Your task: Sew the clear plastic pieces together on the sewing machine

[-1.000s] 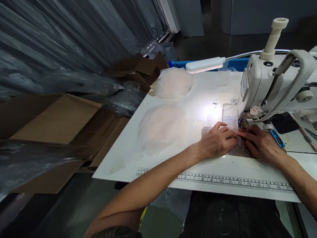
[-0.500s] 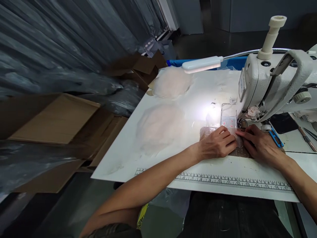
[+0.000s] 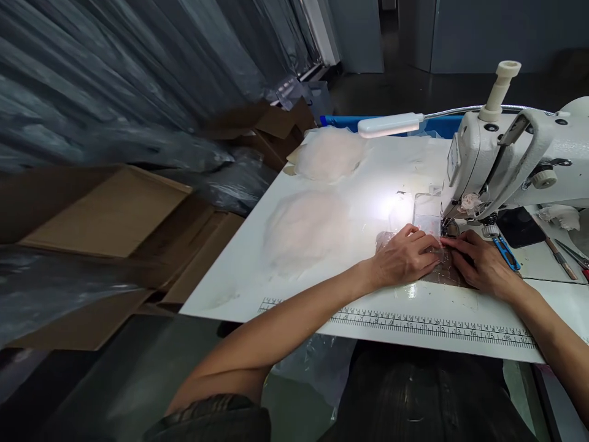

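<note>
Just in front of the sewing machine's presser foot (image 3: 447, 228), my two hands meet over thin see-through fabric (image 3: 444, 273). My left hand (image 3: 407, 255) lies on the left of it, fingers bent and closed on the fabric, their tips close to the foot. From the right, my right hand (image 3: 483, 263) pinches the edge with index finger and thumb. Part of the fabric is hidden under both hands. A white sewing machine (image 3: 501, 159) stands directly beyond, with a small light-pink fabric flower (image 3: 470, 202) on its head.
Two piles of pale pink sheer pieces (image 3: 306, 230) lie on the white table (image 3: 239, 270), left of the machine. Blue thread snips (image 3: 506, 253), a dark phone-like slab (image 3: 519, 227) and tools lie right. A lamp (image 3: 390, 125) hangs above; cardboard boxes (image 3: 105, 212) stand left.
The view has shifted slightly. Both hands stay on the fabric at the presser foot, with the left fingertips a little nearer the right ones.
</note>
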Demonstrator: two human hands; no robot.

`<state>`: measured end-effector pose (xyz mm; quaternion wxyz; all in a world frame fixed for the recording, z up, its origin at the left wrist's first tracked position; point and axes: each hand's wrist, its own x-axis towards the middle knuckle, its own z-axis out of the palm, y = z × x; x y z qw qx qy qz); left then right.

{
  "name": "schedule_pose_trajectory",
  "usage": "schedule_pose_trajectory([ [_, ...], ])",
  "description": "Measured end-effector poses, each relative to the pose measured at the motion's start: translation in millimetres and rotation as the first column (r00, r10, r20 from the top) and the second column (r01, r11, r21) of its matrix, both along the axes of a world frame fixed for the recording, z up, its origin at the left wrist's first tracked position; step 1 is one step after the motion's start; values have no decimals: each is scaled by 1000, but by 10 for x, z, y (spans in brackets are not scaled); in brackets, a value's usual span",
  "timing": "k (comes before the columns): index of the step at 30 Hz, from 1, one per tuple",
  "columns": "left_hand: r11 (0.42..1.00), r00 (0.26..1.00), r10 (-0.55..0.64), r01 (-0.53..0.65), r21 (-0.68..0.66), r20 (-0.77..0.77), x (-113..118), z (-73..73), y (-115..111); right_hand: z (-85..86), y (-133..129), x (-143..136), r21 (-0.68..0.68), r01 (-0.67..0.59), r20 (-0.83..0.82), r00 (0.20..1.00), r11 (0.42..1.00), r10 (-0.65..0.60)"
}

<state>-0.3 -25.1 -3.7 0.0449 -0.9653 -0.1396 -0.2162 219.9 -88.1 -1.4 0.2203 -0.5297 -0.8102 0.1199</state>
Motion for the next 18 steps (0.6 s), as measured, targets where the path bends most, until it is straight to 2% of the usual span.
schedule_pose_trajectory([
  [6, 996, 999, -19, 15, 84, 51, 11, -10, -6, 3, 8, 1, 12, -1, -16, 1000, 1000, 1],
  [14, 999, 999, -37, 37, 39, 1, 0, -9, 6, 34, 6, -42, 34, -28, 136, 990, 999, 23],
  [18, 991, 998, -41, 36, 126, 39, 8, -10, 11, 51, 2, -52, 38, -17, 118, 993, 999, 12],
])
